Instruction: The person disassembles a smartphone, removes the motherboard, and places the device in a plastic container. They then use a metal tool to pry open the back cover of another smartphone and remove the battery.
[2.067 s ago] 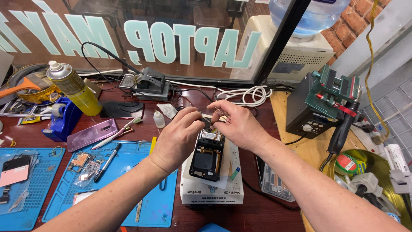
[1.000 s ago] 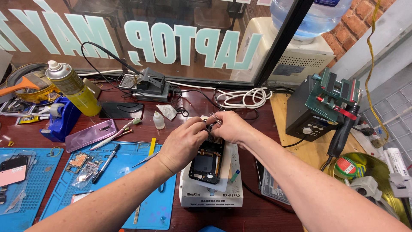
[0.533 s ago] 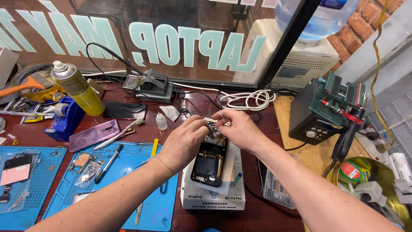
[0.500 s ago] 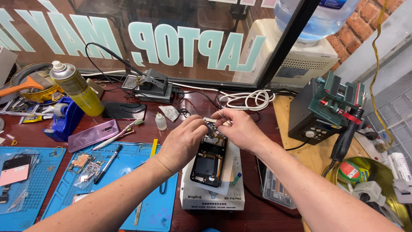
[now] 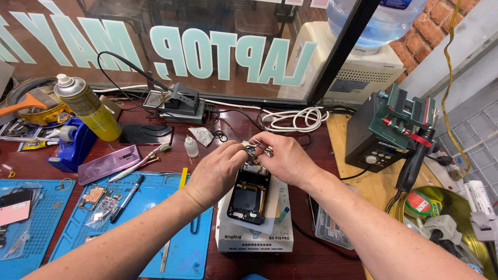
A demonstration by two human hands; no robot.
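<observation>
Opened phone [image 5: 249, 193] lies on white heating plate [image 5: 254, 236], mid worktop [image 5: 321, 254]. Left hand [image 5: 218, 171] and right hand [image 5: 282, 158] pinch a small part [image 5: 253, 152] at phone's top end. Best keep grip light, steady.

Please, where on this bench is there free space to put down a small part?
Bare blue mat lies between the black pen and the white heating block. Bare wood lies between the right hand and the black station. The far edge, around the spray can and white cable coil, is crowded.
</observation>
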